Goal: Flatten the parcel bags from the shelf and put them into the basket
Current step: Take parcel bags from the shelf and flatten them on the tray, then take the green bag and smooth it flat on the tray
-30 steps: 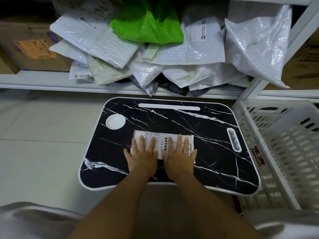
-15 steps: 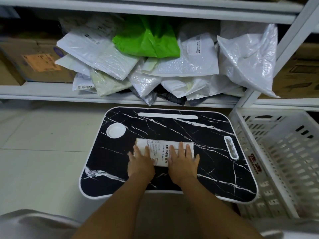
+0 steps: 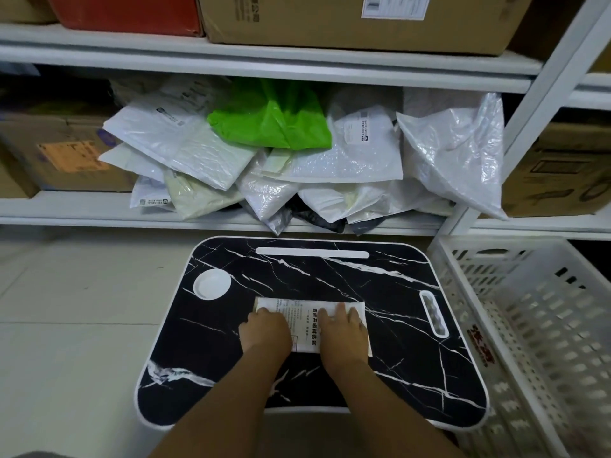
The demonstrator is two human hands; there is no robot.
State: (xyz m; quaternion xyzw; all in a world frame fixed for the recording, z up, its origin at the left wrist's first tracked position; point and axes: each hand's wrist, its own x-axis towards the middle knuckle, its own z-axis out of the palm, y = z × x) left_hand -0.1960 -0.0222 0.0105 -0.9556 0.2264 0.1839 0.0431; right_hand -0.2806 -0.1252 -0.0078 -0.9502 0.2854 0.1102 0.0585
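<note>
A small white parcel bag [image 3: 305,320] with black printed text lies flat on the black marble-pattern lap table [image 3: 330,276]. My left hand [image 3: 264,333] presses down on its left part and my right hand [image 3: 345,332] on its right part, palms down, side by side. The hands cover most of the bag's near half. On the shelf behind the table sits a heap of several white and grey parcel bags [image 3: 330,160] with a green bag [image 3: 274,123] on top. The white slatted basket [image 3: 529,309] stands on the floor right of the table.
Cardboard boxes [image 3: 66,153] fill the shelf left of the heap, and more boxes [image 3: 347,21] stand on the shelf above. A white shelf post [image 3: 529,110] rises between the heap and the basket. Pale floor tiles [image 3: 82,309] lie left of the table.
Both hands have slid back toward me over the bag, uncovering its far edge. My view has tilted up, showing the upper shelf.
</note>
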